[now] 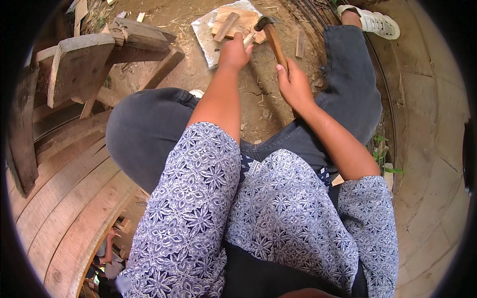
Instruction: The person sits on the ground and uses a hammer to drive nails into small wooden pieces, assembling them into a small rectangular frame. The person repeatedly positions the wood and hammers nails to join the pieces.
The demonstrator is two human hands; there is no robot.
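My right hand (296, 85) is wrapped round the wooden handle of a hammer (276, 45). The hammer's dark metal head is raised beside the fingers of my left hand. Closed on a short, light wooden stick (249, 39), my left hand (234, 53) rests over the near side of a pale, rough slab (201, 31) on the ground. A flat piece of light wood (244, 21) lies on the slab, with a small brown wood block (226, 27) on top of it. The stick's far end is close to the hammer head; whether they touch, I cannot tell.
Rough wooden frame pieces (82, 49) and long planks (74, 203) stand at the left. Another wood strip (300, 44) lies on the dirt right of the hammer. A pale wall (422, 149) curves along the right. Part of another person (110, 256) shows at lower left.
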